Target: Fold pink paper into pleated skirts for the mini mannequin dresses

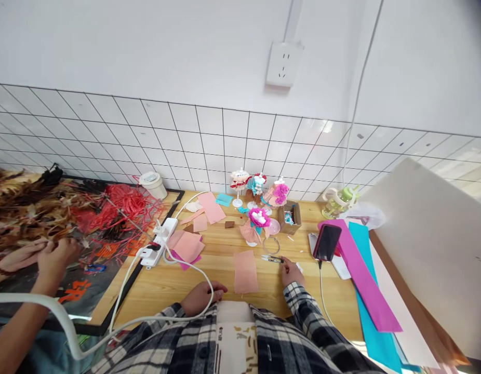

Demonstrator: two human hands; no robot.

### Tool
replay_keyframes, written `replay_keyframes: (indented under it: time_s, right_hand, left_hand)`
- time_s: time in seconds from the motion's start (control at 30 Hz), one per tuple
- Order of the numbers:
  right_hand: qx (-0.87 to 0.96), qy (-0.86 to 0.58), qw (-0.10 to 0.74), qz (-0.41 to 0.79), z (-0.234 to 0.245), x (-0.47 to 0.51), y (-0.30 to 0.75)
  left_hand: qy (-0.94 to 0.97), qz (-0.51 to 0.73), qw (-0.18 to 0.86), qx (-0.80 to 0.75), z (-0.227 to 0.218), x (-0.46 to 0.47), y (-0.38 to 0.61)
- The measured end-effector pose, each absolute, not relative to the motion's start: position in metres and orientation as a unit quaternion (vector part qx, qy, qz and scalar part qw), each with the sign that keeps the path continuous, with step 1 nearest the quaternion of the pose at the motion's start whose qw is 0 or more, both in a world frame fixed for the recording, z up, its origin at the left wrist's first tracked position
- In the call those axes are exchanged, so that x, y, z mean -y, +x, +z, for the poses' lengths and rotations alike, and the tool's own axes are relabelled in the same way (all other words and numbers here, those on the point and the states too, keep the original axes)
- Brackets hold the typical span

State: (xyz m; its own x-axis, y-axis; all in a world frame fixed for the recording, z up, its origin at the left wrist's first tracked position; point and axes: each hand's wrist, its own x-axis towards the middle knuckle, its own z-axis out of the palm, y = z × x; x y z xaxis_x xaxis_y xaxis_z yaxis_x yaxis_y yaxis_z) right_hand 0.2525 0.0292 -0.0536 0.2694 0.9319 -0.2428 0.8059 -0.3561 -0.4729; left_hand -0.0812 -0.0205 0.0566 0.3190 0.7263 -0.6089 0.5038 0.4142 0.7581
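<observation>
My right hand (291, 271) has its fingers closed on the dark handle of a small pair of thread snips (270, 258), whose metal blades point left, low over the table. My left hand (200, 298) rests near the table's front edge, loosely curved, with nothing visible in it. A peach crepe paper sheet (245, 272) lies flat between my hands. Beyond it stands a small dress form (257, 223) with a magenta ruffle and peach skirt. Several more decorated dress forms (239, 182) are behind it. A wire ring (271, 245) lies beside the nearest one.
Paper pieces (188, 245) and a white power strip (160, 241) lie left, its cable crossing over my left arm. A phone (326, 242), long paper strips (367, 280) and a cardboard box (290, 218) are right. Another person's hands (55, 254) work among feathers at far left.
</observation>
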Motion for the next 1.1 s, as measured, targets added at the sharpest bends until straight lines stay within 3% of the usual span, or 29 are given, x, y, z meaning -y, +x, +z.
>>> replay_keyframes:
  time_s: [0.2, 0.43, 0.73, 1.1]
  right_hand:
    - [0.599, -0.776, 0.028, 0.199, -0.054, -0.036, 0.250]
    - [0.623, -0.762, -0.032, 0.176, -0.049, -0.037, 0.245]
    - [0.629, -0.754, -0.041, 0.184, -0.048, -0.042, 0.252]
    - [0.598, -0.773, 0.014, 0.210, -0.052, -0.015, 0.257]
  left_hand:
    - [0.540, 0.079, 0.608, -0.576, 0.056, 0.019, -0.080]
    - [0.539, 0.082, 0.609, -0.576, 0.055, 0.018, -0.080]
    - [0.536, 0.085, 0.612, -0.575, 0.055, 0.018, -0.079]
    - [0.554, 0.085, 0.607, -0.563, 0.051, 0.024, -0.084]
